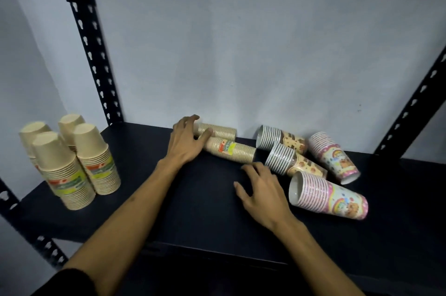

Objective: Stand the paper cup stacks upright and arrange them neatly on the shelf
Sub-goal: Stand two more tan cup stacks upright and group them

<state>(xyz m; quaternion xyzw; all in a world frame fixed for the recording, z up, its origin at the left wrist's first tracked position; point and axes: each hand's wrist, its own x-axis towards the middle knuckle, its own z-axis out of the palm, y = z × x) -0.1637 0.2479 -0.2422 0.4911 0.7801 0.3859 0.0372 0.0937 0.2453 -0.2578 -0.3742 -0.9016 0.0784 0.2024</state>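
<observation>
Four brown paper cup stacks (65,175) stand upright, bases up, at the left end of the black shelf (193,218). Two more brown stacks lie on their sides near the back wall: a rear one (220,131) and a front one (231,151) with a coloured label. My left hand (184,142) is at their left ends, fingers curled over the rear stack's end and thumb on its near side. My right hand (263,187) hovers open over the shelf, fingers spread, just in front of the front stack's right end.
To the right lie two white-rimmed stacks with brown prints (282,139) (295,163) and two pink rainbow-print stacks (334,158) (329,195), all on their sides. Black perforated uprights (91,42) (415,107) frame the shelf against a pale wall.
</observation>
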